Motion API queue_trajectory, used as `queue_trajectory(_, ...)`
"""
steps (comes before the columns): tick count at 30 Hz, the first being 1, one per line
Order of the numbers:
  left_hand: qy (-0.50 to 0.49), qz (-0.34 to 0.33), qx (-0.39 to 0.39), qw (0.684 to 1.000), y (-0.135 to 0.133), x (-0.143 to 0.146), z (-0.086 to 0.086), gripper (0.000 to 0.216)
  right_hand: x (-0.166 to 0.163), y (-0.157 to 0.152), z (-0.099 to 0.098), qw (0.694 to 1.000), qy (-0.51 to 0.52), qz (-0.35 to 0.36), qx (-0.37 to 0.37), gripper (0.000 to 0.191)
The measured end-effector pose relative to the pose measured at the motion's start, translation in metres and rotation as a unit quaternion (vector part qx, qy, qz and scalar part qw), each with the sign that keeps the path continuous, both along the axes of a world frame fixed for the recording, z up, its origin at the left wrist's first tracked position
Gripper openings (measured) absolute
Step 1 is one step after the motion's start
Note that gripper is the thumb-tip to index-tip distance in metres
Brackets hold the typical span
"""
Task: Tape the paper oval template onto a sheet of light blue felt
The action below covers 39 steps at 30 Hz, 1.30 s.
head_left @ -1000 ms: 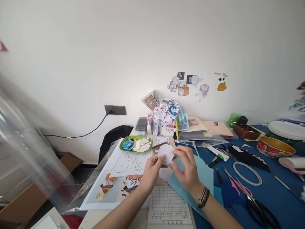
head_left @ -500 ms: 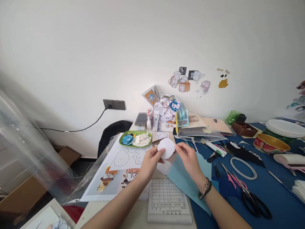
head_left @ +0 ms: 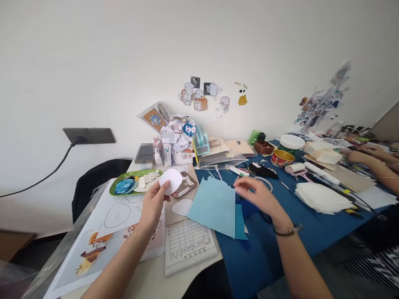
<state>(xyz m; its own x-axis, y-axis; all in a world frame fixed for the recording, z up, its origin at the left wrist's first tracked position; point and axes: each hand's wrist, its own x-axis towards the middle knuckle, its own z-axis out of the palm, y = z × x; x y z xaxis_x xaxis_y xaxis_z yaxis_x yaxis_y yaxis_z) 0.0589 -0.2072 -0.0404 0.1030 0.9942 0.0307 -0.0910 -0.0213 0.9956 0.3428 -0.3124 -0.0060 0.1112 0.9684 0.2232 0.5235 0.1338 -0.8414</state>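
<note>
My left hand [head_left: 153,202] pinches a white paper cut-out [head_left: 171,181], roughly round, and holds it up over the table beside a green tray [head_left: 116,190] of blue and white paper pieces. My right hand [head_left: 256,193] is off the cut-out and hovers over the dark blue mat [head_left: 271,253], its fingers blurred by motion, nothing visible in them. It is just right of a light blue paper sheet [head_left: 215,204] and close to a white tape ring [head_left: 263,182].
Printed cartoon sheets [head_left: 118,216] and a gridded pad [head_left: 187,244] lie at the left. Stacked white papers [head_left: 321,198], a gold tin [head_left: 282,158] and a lint roller [head_left: 296,169] sit to the right. Another person's hands [head_left: 372,155] work at the far right.
My right hand let go of the white cut-out and moved right over the blue mat. The left hand keeps the cut-out. The view has swung right.
</note>
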Motion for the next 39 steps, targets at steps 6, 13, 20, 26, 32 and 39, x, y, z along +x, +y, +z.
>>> queue_trajectory(6, 0.036, -0.004, 0.025, 0.999, -0.006, 0.005, -0.003, 0.038, -0.064, -0.047, -0.069, 0.939, -0.337, -0.016, 0.063, 0.046)
queue_trajectory(13, 0.05, 0.007, 0.037, 0.998, -0.005, 0.003, -0.006, 0.039, -0.044, -0.027, -0.063, 0.924, -0.326, -0.163, 0.117, 0.032)
queue_trajectory(20, 0.05, 0.001, 0.05, 0.997, -0.006, 0.003, -0.002, 0.035, -0.015, -0.031, -0.035, 0.895, -0.293, -0.299, 0.153, 0.04)
queue_trajectory(26, 0.038, 0.004, 0.065, 0.997, -0.006, 0.0, 0.0, 0.034, -0.051, -0.04, -0.072, 0.907, -0.37, -0.107, 0.172, 0.031)
queue_trajectory(32, 0.027, 0.017, 0.071, 0.997, -0.005, -0.002, 0.003, 0.036, -0.071, -0.052, -0.095, 0.918, -0.38, -0.064, 0.098, 0.033)
queue_trajectory(39, 0.028, 0.013, 0.07, 0.997, -0.008, 0.0, 0.004, 0.034, -0.016, -0.029, -0.05, 0.942, -0.299, -0.152, 0.011, 0.034)
